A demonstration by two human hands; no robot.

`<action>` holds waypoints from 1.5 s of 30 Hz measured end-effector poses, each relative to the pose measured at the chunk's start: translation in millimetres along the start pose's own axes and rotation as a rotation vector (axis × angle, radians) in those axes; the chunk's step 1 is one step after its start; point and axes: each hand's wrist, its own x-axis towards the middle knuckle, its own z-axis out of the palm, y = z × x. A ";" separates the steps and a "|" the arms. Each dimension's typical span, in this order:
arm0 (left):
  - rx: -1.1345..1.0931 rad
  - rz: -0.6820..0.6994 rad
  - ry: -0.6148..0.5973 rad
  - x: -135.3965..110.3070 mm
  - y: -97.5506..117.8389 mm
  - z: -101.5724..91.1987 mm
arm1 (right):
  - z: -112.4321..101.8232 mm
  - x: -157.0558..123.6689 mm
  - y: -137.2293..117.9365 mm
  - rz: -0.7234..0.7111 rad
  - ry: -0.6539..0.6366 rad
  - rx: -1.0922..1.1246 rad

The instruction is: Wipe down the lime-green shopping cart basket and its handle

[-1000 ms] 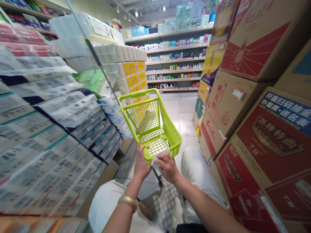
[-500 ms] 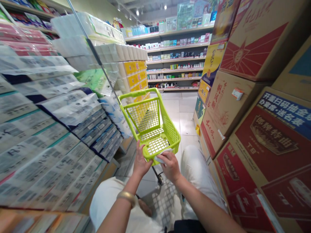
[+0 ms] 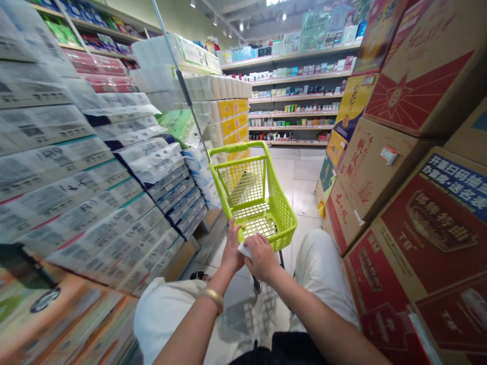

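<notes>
Right now: a person crouches in a shop aisle.
Left hand [image 3: 233,251]: fingers curled on the near rim of the green basket [image 3: 283,215].
Right hand [image 3: 261,256]: fingers closed on a white cloth [image 3: 244,249], pressed to that rim between both hands.
Doing it well: I'd steady the basket with the left, wipe with short firm strokes.
Sides: tissue packs [image 3: 114,213] left, cardboard boxes [image 3: 384,167] right.

Hidden and cut-off parts around the green basket

The right hand [image 3: 261,256] covers most of a white cloth [image 3: 243,249] at the green basket [image 3: 283,215] rim; its wheels are mostly hidden at 6 o'clock. Cardboard boxes [image 3: 429,223] run off at 3 o'clock; far shelf goods [image 3: 297,91] are too small to read.
</notes>
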 end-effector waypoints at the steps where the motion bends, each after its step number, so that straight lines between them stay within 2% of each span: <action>1: -0.002 -0.005 0.000 -2.6 0.6 -0.9 | 4.9 0.1 -5.7 -0.028 -0.032 -0.034; 4: -0.006 0.000 -0.012 -9.3 0.8 -8.7 | 2.3 -8.7 -0.5 -0.074 -0.053 -0.140; 9: -0.017 -0.003 -0.061 -15.0 -2.7 -30.3 | -42.2 -38.2 54.2 -0.049 0.021 -0.252; 12: -0.001 -0.010 -0.086 -16.4 -5.6 -41.2 | -58.3 -48.2 68.2 -0.011 0.054 -0.286; 15: 0.045 -0.029 -0.139 -16.9 -11.8 -54.3 | -53.3 -50.6 56.1 0.027 0.086 -0.263; 19: 0.212 -0.032 -0.227 -17.2 -21.3 -83.9 | -39.0 -53.6 29.4 0.082 0.117 -0.130; 21: 0.351 -0.051 -0.255 -17.0 -15.8 -98.9 | -36.6 -56.1 21.2 0.131 0.192 -0.044; 23: 0.442 -0.020 -0.249 -15.8 2.9 -106.4 | -35.4 -58.0 15.2 0.243 0.322 0.016; 25: 0.460 0.030 -0.259 -12.9 33.2 -102.7 | -31.3 -58.9 7.6 0.354 0.380 0.082; 27: 0.449 0.035 -0.391 -9.4 66.6 -89.7 | -21.8 -59.2 -3.4 0.401 0.335 0.183; 29: 0.493 -0.040 -0.616 -7.1 93.4 -73.9 | -8.1 -58.5 -15.7 0.405 0.269 0.284; 31: 0.537 -0.099 -0.676 -7.4 107.9 -62.4 | 5.3 -54.1 -23.8 0.414 0.255 0.343; 35: 0.593 -0.123 -0.685 -12.5 109.3 -60.4 | 15.8 -18.1 -12.3 0.447 0.260 0.385; 38: 0.606 -0.095 -0.711 -13.8 106.4 -65.0 | 9.1 25.4 13.6 0.575 0.275 0.396; 40: 0.606 -0.061 -0.737 -12.6 106.5 -65.6 | 2.3 44.3 26.1 0.642 0.288 0.389; 42: 0.603 -0.032 -0.759 -11.9 106.9 -64.5 | -3.0 43.8 25.9 0.650 0.287 0.381; 45: 0.593 -0.012 -0.777 -14.8 106.6 -62.8 | -5.2 7.2 0.7 0.570 0.275 0.395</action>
